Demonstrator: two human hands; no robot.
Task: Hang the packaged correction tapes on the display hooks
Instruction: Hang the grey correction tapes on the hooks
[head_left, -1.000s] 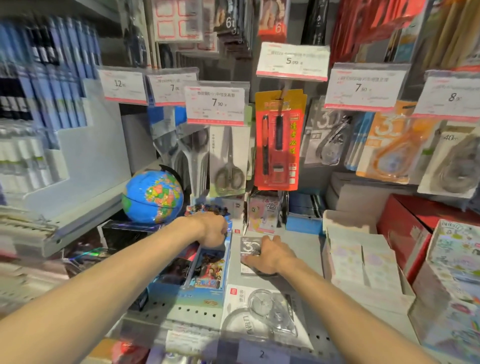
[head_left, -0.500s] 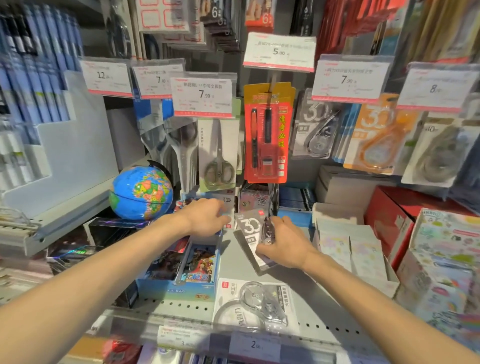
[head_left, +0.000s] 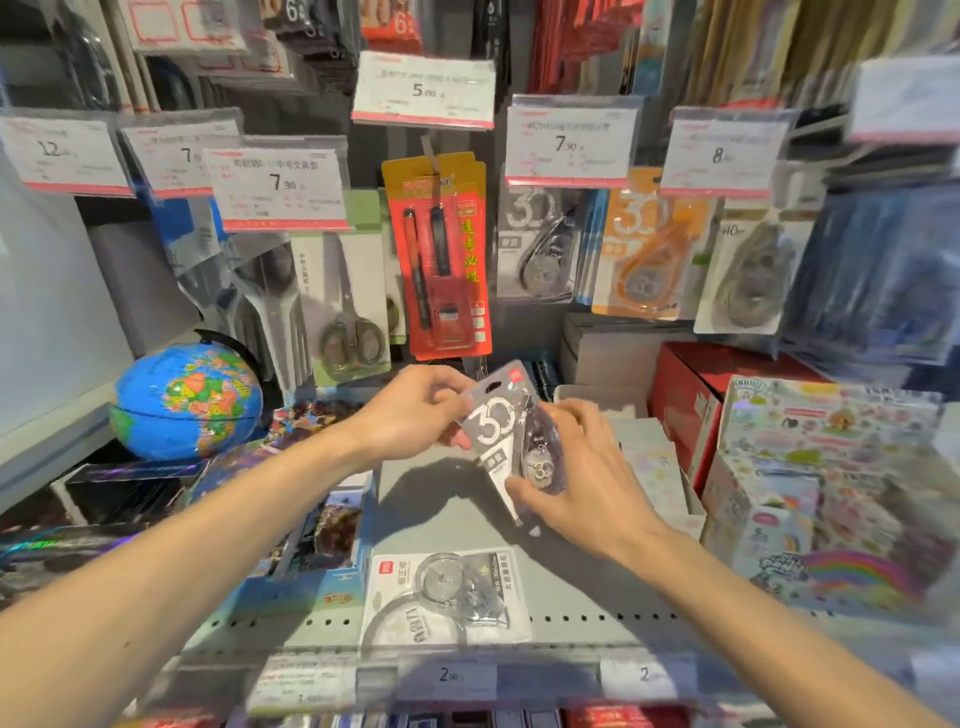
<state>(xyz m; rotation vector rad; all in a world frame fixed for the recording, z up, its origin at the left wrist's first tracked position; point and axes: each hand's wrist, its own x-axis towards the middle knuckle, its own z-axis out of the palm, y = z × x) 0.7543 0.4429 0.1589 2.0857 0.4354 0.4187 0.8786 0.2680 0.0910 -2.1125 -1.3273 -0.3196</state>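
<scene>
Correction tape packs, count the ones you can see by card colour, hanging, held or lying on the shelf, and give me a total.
Grey card: 2, one hanging, one held by both hands, left hand and right hand
Orange card: 1, hanging
White card: 2, one hanging, one lying on the shelf
Total: 5

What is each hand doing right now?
Left hand: closed on the grey correction tape pack, upper edge.
Right hand: closed on the same pack, lower end.

Two bare forearms entering from lower left and lower right of frame, no sleeves, left hand (head_left: 415, 410) unadorned, right hand (head_left: 587, 483) likewise, short plain fingernails
</scene>
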